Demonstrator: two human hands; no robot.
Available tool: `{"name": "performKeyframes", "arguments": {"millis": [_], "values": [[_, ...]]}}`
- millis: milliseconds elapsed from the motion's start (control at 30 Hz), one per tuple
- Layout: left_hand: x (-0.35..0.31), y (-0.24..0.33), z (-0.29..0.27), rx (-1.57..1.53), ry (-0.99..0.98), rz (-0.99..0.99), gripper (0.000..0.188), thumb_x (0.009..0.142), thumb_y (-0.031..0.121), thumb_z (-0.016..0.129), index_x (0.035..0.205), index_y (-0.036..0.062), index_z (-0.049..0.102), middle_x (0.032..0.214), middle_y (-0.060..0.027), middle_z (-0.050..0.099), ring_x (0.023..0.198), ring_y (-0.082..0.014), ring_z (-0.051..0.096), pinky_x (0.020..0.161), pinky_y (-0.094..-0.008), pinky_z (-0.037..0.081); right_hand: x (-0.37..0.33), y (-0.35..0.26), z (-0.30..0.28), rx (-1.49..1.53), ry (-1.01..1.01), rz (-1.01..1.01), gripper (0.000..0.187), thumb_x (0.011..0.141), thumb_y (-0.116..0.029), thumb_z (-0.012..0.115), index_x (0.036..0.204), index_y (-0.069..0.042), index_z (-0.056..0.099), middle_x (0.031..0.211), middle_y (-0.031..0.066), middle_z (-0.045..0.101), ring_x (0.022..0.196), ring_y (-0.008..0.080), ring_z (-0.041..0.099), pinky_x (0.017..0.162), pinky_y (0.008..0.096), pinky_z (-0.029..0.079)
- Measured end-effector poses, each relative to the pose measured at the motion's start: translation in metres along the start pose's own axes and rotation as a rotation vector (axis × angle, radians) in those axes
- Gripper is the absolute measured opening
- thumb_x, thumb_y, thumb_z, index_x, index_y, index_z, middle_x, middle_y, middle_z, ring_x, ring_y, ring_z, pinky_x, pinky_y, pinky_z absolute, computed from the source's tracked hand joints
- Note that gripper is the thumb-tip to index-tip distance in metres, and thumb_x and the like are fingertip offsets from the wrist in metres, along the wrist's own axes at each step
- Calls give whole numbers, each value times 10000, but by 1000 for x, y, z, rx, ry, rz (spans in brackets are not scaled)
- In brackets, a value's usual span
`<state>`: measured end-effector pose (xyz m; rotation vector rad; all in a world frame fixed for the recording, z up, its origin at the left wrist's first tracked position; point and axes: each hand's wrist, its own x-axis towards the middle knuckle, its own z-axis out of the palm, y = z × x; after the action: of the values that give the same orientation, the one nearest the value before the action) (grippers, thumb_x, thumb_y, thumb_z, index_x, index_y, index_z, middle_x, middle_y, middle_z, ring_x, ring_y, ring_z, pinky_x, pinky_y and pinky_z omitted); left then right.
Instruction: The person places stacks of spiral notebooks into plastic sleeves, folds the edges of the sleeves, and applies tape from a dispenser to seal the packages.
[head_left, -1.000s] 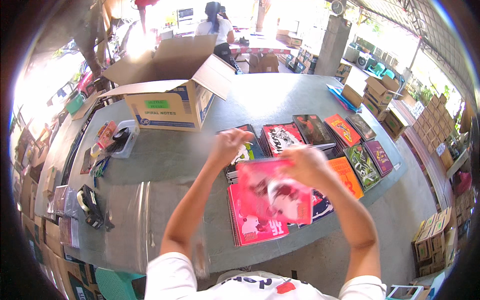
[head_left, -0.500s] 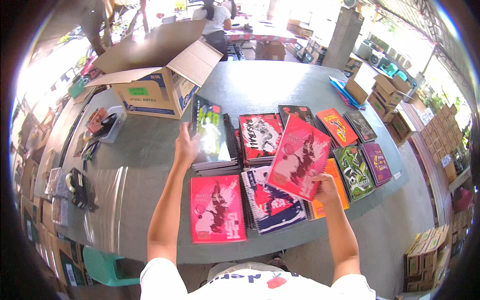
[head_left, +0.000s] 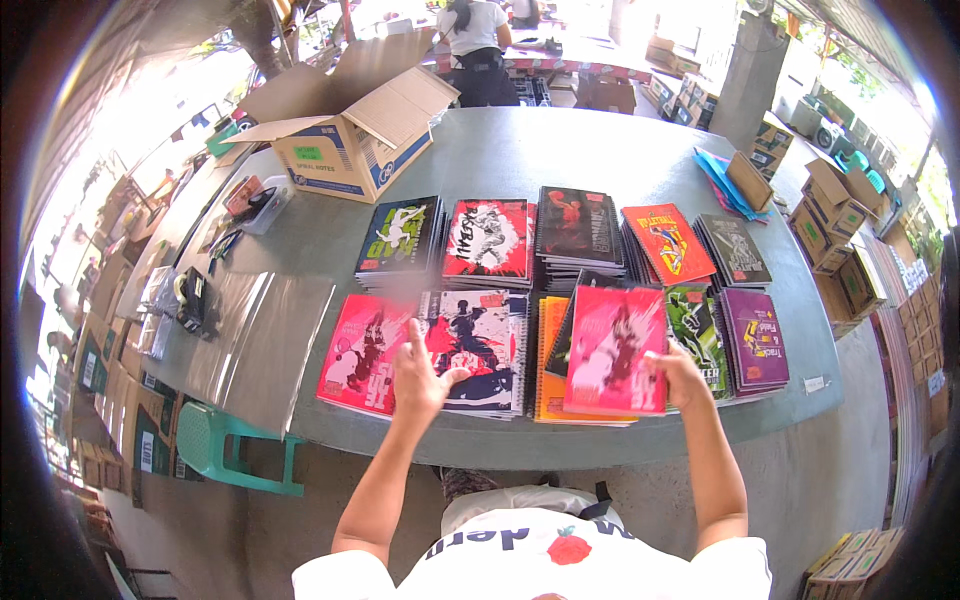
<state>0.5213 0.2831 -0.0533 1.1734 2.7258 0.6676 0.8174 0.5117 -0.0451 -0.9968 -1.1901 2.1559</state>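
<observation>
Grey-green table (head_left: 570, 150) fills an open-sided workspace, with an open carton (head_left: 325, 170) at its far left, a pillar (head_left: 745, 80) beyond its right side and a person (head_left: 475, 40) in a white top at the back. Two rows of spiral notebooks stand on it in piles.

One pink notebook (head_left: 612, 345) has a dark maroon figure over white and pale splashes. It is just left of the right hand (head_left: 680, 378), which grips its right edge with the thumb side over the cover; the fingers beneath are hidden. It lies over an orange pile (head_left: 550, 390) and a black notebook (head_left: 594, 279), whether raised or resting I cannot tell. Its long axis runs nearly straight away from the person, cover up.

Another pink notebook (head_left: 352, 345) lies left of the left hand (head_left: 418, 380), its far end leaning right. That hand looks bare of any load, index finger stretched forward, thumb spread right, beside a navy-and-white pile (head_left: 480, 345); contact is unclear.
</observation>
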Motion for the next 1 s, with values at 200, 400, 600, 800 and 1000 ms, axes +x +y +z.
{"name": "performKeyframes", "arguments": {"millis": [200, 400, 600, 800, 1000], "values": [[24, 49, -55, -606, -17, 51, 377, 796, 158, 656, 1096, -36, 537, 885, -131, 633, 811, -208, 600, 753, -317, 458, 2, 13, -15, 26, -57, 33, 303, 842, -104, 558, 1132, -68, 476, 950, 65, 597, 833, 157, 607, 723, 350, 523], [5, 138, -1, -498, -270, 153, 540, 854, 463, 548, 981, -62, 545, 845, -195, 613, 814, -271, 608, 707, -365, 458, 12, 2, -3, 211, -153, 39, 474, 823, -280, 615, 1185, -27, 443, 1005, 75, 596, 851, 160, 600, 761, 352, 511], [-59, 105, 58, 91, 33, 785, 605, 794, 374, 617, 1241, -3, 459, 1217, -205, 513, 1196, -317, 441, 1023, -440, 291, -7, -43, -58, -89, -66, -268, 500, 725, -59, 667, 1169, 4, 446, 1036, 102, 592, 922, 163, 586, 807, 330, 489], [-36, 103, 29, -36, -185, 891, 336, 793, 226, 624, 1075, 49, 582, 1086, -149, 608, 1044, -270, 574, 921, -409, 426, -33, -71, -88, 29, 4, -200, 426, 783, -26, 578, 1179, 9, 425, 1019, 95, 582, 833, 133, 591, 703, 270, 498], [8, 170, -52, -656, -63, 301, 207, 778, -11, 592, 983, 10, 586, 983, -153, 616, 967, -272, 594, 804, -340, 469, -24, -28, -107, -22, 106, -204, 392, 845, -93, 524, 1215, -23, 417, 1042, 91, 575, 888, 164, 591, 768, 305, 492]]}}
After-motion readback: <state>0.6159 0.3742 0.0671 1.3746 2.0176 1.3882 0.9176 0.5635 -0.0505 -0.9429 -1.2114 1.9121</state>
